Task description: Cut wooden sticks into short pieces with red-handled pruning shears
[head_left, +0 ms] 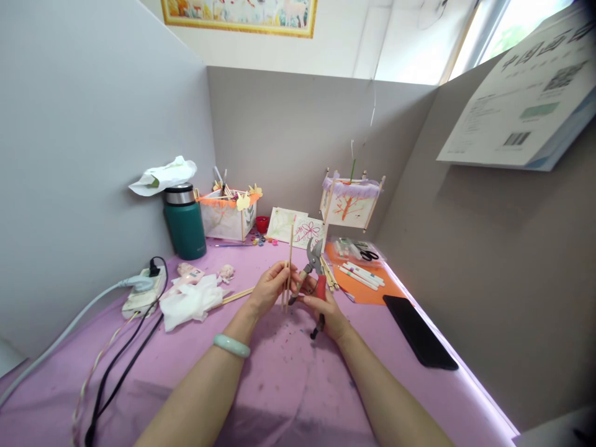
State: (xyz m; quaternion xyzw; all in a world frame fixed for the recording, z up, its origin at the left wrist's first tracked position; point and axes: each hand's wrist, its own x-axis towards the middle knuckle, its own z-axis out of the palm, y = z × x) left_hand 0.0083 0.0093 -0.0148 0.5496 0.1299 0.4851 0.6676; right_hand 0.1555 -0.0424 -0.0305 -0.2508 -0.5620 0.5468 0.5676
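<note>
Purple tabletop [288, 379], flat grey partitions [302, 130] around it. My left hand [269, 288] pinches slim, straight wooden sticks [291, 243], near upright above the table. My right hand [332, 315] grips red-handled metal pruners [321, 287], curved blades up, just beside the sticks.

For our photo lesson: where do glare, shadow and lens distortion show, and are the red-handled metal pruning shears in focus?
Head view: glare washes out the bright upper-right window; head view: soft shadow on the grey partition below the white printed packet, which wide-angle distortion seems to stretch; head view: the pruning shears look fairly crisp.
</note>
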